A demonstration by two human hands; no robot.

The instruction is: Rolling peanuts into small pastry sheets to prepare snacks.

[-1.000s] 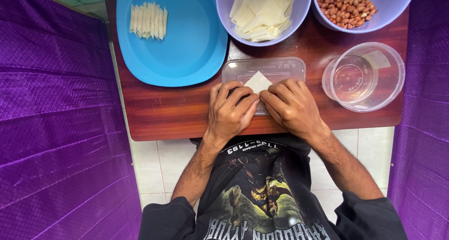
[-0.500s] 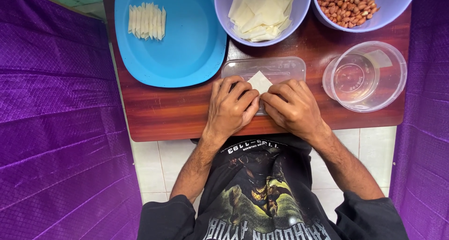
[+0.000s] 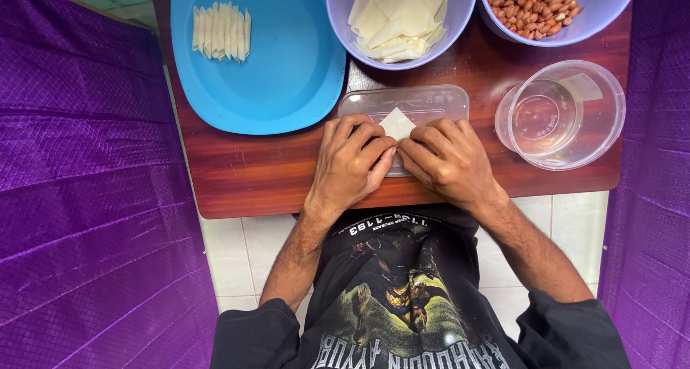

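Left hand point(image 3: 352, 164) and right hand point(image 3: 445, 160) press the thin white pastry square point(image 3: 397, 122) flat on the clear plastic lid point(image 3: 431, 99), fingers curled on it to fold it.

Wooden table point(image 3: 273, 173) under blue plate point(image 3: 287, 81), two bowls, clear tub point(image 3: 568, 117)

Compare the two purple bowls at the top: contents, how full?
The left purple bowl holds flat pale square wrappers in a loose pile; the right purple bowl holds small reddish-brown peanuts. The wrappers leave some inner wall bare, while the peanuts cover all the visible inside. Both are cut off by the top edge.
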